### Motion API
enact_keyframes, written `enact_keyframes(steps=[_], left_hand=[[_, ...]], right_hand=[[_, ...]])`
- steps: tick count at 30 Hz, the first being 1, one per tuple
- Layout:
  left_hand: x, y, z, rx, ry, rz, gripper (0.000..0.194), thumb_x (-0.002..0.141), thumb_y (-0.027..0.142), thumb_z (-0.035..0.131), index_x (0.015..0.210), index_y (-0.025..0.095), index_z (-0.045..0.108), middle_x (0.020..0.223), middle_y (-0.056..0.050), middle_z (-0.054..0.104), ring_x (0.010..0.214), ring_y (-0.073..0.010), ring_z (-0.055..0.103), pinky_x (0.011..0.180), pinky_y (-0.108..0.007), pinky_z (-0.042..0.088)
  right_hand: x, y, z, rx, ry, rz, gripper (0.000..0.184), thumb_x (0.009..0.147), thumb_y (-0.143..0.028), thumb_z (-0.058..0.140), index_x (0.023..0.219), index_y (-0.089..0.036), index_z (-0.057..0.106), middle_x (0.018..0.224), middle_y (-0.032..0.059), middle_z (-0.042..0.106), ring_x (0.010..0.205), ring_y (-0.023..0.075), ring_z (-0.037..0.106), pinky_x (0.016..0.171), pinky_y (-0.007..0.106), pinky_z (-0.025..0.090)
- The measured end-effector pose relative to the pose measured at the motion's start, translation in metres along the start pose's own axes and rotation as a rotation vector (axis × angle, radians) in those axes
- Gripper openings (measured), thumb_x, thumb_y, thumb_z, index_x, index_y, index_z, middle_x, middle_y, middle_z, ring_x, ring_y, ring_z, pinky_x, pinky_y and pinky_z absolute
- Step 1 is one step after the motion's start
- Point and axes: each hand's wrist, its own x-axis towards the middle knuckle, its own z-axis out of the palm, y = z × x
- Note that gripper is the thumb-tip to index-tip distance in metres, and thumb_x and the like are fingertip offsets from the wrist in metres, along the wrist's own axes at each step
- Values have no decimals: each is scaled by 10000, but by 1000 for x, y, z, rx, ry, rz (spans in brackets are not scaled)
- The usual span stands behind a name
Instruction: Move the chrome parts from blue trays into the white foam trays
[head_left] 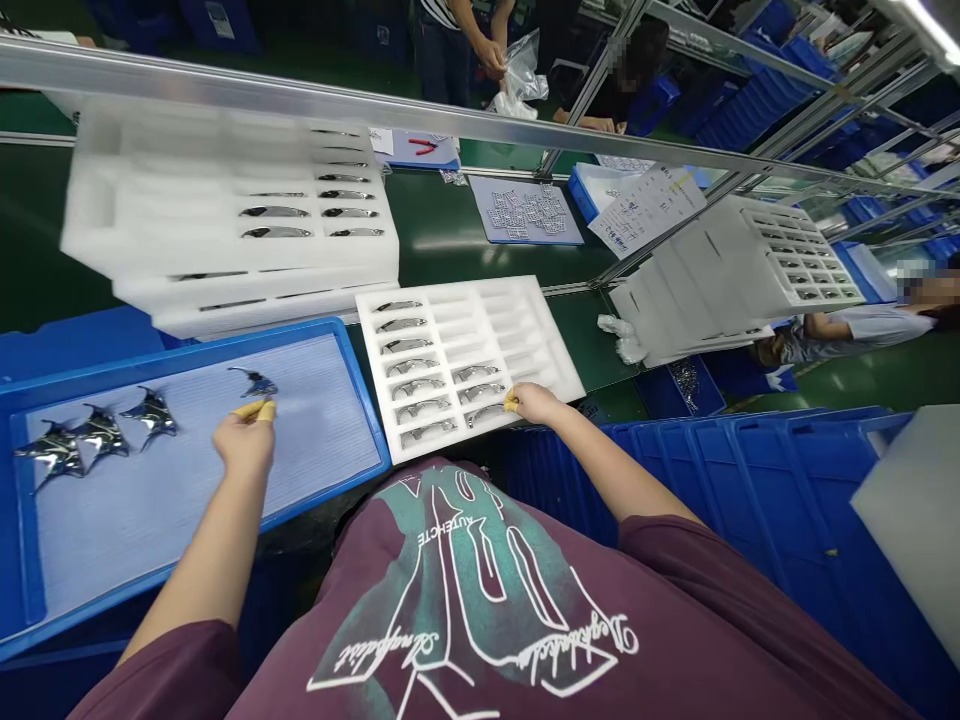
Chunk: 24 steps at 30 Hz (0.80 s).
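Note:
My left hand [247, 432], with yellow finger covers, is closed in a pinch on a shiny chrome part [256, 383] above the blue tray [363, 398]. Several more curved, pointed chrome parts [102, 434] lie at the left of that tray on its pale ribbed liner. My right hand [534, 402], also with a yellow finger cover, pinches the right end of a chrome part [485, 414] in a slot of the white foam tray [525, 312]. Chrome parts fill the foam tray's left column and part of its middle one; the right column's slots hold none.
Stacked white foam trays [150, 190] stand behind the blue tray, and another stack [694, 285] is at the right. A metal rail [300, 97] crosses above the bench. Small metal pieces lie on a flat sheet [499, 235]. Blue bins [720, 480] stand at my right. Other people are beyond.

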Motion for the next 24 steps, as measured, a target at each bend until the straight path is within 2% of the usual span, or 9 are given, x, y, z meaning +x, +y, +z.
enact_keyframes(steps=[3,8,12,16,20,22,24], left_hand=[[-26,10,17,-146,-44,-112,112,648,88,688,734,125,626,657,1,601,631,-114,560,762,-295,489],[-80,28,51,-311,-275,-42,206,559,232,737,730,143,665,716,-36,658,685,-150,605,758,-316,511],[-111,37,66,-358,-423,-25,319,495,350,766,724,146,680,747,-55,676,669,-146,596,713,-308,511],[-129,38,74,-318,-547,-22,348,465,395,786,693,152,686,715,-55,671,616,-134,565,636,-287,490],[-136,33,80,-239,-623,32,321,520,407,775,705,156,698,681,-49,660,578,-127,538,587,-274,465],[-137,30,82,-212,-654,93,295,571,406,751,728,160,706,701,-53,666,565,-123,531,569,-269,459],[-138,28,84,-171,-668,219,251,635,394,711,751,171,712,732,-54,674,539,-114,517,543,-262,450]], right_hand=[[2,-2,8,-127,52,28,115,812,-264,607,818,-202,704,1007,62,668,849,178,604,635,238,393],[3,3,19,-84,80,1,139,837,-266,594,878,-201,709,1040,57,660,868,171,613,691,238,423],[5,11,18,-16,69,-59,119,829,-228,601,865,-207,712,1021,41,662,864,159,608,712,236,437],[5,7,23,-40,71,-44,150,838,-242,587,898,-228,725,1027,37,654,867,163,607,704,243,436],[1,-3,32,-122,104,47,213,857,-310,556,952,-245,736,1058,59,628,819,182,608,650,274,427],[-1,-6,32,-104,113,79,212,851,-309,562,952,-253,740,1045,60,626,813,186,606,648,279,426],[-4,-8,27,-23,140,115,187,817,-281,602,932,-240,744,1025,63,632,825,195,604,669,287,430]])
